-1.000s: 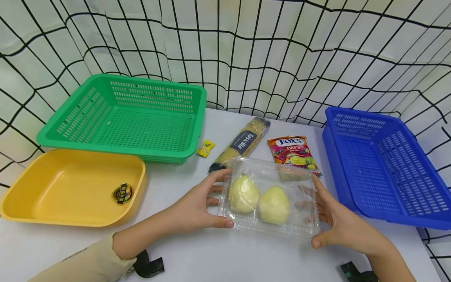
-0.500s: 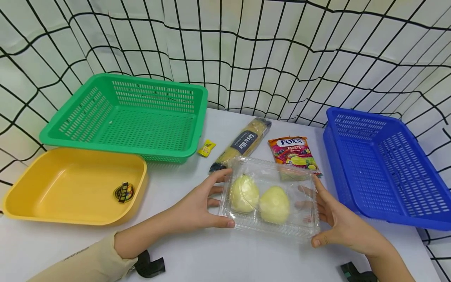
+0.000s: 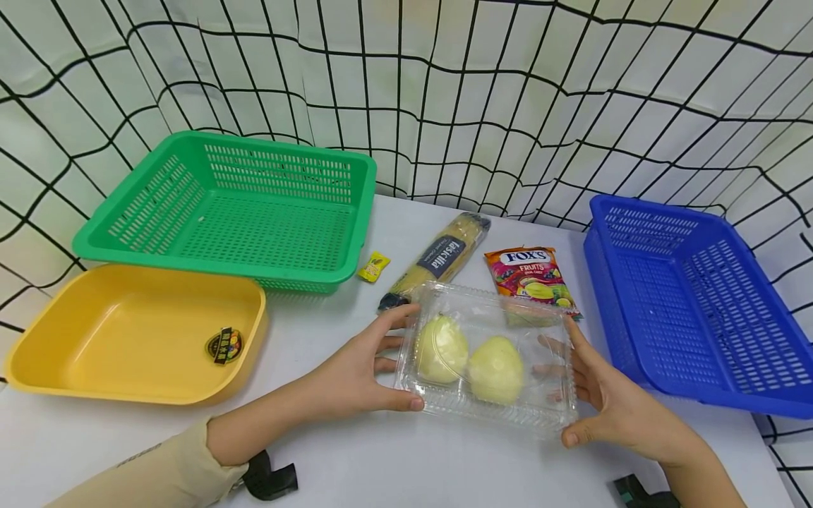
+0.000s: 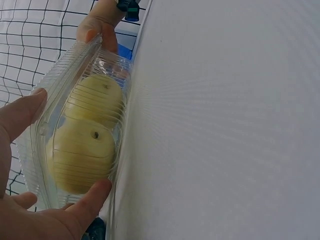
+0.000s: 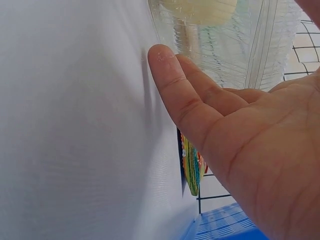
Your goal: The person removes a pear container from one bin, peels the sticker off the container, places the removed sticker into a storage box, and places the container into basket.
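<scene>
Both hands hold a clear plastic clamshell container [image 3: 540, 402] with two pale yellow-green, pear-like fruits [image 3: 495, 370] inside. My left hand [image 3: 352, 370] spans its left end, thumb near the front corner and fingers toward the back. In the left wrist view, the left thumb [image 4: 35, 107] lies at the lid's rim and a fingertip reaches the lower side. At the opposite end is my right hand [image 3: 610, 395], its thumb by the front corner and its other fingers partly visible through the plastic. The right wrist view has those fingers [image 5: 187, 100] extended low beside the container, close over the table.
Behind the container lie a spaghetti pack [image 3: 438, 257], a Fox's candy bag [image 3: 530, 275] and a small yellow-wrapped candy [image 3: 373, 267]. A green basket [image 3: 365, 233] and a yellow tray [image 3: 38, 339] holding a black-wrapped item [image 3: 224, 346] stand left, a blue basket [image 3: 625, 331] right. Black netting [image 3: 413, 106] surrounds the table.
The head view has shifted very slightly, moving the scene a little to the right. The hands and container keep their places relative to each other.
</scene>
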The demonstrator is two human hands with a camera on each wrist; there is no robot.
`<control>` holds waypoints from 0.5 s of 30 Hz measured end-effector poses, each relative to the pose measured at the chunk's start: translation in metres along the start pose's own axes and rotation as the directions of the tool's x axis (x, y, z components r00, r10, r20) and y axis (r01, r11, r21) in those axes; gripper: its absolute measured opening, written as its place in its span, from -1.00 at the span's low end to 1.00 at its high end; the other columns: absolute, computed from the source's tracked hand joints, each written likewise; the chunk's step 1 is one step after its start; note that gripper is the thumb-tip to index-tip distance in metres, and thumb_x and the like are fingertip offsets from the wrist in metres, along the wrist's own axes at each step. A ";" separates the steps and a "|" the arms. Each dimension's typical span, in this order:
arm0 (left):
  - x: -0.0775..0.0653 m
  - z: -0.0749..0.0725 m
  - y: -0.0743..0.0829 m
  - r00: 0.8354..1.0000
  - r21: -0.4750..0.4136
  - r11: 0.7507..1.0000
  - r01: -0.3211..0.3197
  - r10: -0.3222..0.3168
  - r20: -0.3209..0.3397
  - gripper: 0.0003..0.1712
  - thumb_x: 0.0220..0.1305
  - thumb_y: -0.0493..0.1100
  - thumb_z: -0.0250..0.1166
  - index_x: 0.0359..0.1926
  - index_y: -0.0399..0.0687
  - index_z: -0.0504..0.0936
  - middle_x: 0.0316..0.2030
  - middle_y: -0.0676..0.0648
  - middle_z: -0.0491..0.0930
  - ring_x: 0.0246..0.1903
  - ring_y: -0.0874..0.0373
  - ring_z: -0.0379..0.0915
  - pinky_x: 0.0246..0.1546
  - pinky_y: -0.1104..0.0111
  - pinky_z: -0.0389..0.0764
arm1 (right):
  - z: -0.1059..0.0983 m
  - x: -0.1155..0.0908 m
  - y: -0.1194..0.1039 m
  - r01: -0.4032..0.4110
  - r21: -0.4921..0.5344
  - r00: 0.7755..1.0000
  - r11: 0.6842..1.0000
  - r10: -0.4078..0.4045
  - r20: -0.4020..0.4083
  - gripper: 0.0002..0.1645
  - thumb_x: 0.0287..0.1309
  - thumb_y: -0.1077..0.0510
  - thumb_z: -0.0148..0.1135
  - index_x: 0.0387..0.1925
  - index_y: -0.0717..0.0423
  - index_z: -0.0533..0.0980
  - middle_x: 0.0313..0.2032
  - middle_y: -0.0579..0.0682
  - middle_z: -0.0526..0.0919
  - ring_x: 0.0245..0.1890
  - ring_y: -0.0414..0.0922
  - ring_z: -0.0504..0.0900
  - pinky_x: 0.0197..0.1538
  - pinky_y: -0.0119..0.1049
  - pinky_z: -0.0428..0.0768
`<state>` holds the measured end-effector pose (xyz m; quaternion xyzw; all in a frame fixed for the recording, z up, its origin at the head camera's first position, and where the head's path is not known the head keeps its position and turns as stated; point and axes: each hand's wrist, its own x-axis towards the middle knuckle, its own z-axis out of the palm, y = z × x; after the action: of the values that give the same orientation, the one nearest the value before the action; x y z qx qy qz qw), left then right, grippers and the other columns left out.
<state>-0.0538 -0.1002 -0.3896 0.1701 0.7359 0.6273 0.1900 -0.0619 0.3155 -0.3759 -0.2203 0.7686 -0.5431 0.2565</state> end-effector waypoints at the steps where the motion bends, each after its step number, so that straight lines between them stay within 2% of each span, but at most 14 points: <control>1: 0.000 0.000 0.000 1.000 0.001 1.000 -0.001 0.001 0.000 0.38 0.03 -0.14 0.81 0.70 0.40 0.11 0.62 0.00 0.15 0.57 -0.05 0.23 0.42 0.14 0.54 | 0.000 0.000 0.000 -0.007 -0.001 1.000 1.000 0.007 -0.003 0.68 0.16 0.17 0.68 0.76 -0.42 -0.45 0.73 0.30 -0.15 0.55 -0.24 0.36 0.37 -0.52 0.45; 4: 0.000 0.000 0.000 1.000 0.000 1.000 -0.002 0.002 0.000 0.38 0.03 -0.15 0.81 0.70 0.39 0.11 0.62 0.00 0.15 0.57 -0.05 0.23 0.42 0.15 0.54 | 0.001 0.000 -0.001 -0.021 -0.012 1.000 1.000 0.021 -0.013 0.68 0.15 0.17 0.68 0.76 -0.45 -0.45 0.73 0.29 -0.17 0.61 0.09 0.27 0.37 -0.52 0.45; 6: 0.000 0.000 0.000 1.000 -0.001 1.000 -0.002 0.002 -0.002 0.38 0.03 -0.15 0.81 0.70 0.38 0.11 0.62 -0.01 0.16 0.56 -0.05 0.24 0.42 0.14 0.54 | 0.001 0.000 -0.001 -0.020 -0.020 1.000 1.000 0.020 -0.016 0.69 0.15 0.18 0.69 0.76 -0.45 -0.46 0.73 0.30 -0.17 0.61 0.16 0.24 0.36 -0.51 0.46; 12: 0.001 0.000 -0.001 1.000 -0.032 0.999 -0.002 0.002 -0.008 0.37 0.02 -0.17 0.81 0.70 0.36 0.13 0.62 -0.03 0.18 0.54 -0.08 0.28 0.42 0.11 0.54 | 0.002 0.000 0.000 0.008 0.016 1.000 1.000 -0.008 -0.007 0.70 0.15 0.26 0.67 0.76 -0.41 -0.46 0.72 0.34 -0.17 0.48 -0.32 0.44 0.35 -0.46 0.53; 15: 0.002 0.000 -0.001 1.000 -0.074 0.997 -0.005 0.005 -0.010 0.37 0.02 -0.23 0.80 0.70 0.29 0.15 0.61 -0.08 0.19 0.51 -0.12 0.32 0.40 0.10 0.56 | 0.002 0.000 0.000 0.025 0.018 1.000 1.000 -0.025 -0.005 0.70 0.15 0.28 0.67 0.76 -0.39 -0.46 0.72 0.36 -0.15 0.46 -0.33 0.47 0.34 -0.44 0.55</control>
<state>-0.0555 -0.0994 -0.3912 0.1618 0.7128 0.6552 0.1910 -0.0609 0.3136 -0.3761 -0.2263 0.7613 -0.5538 0.2500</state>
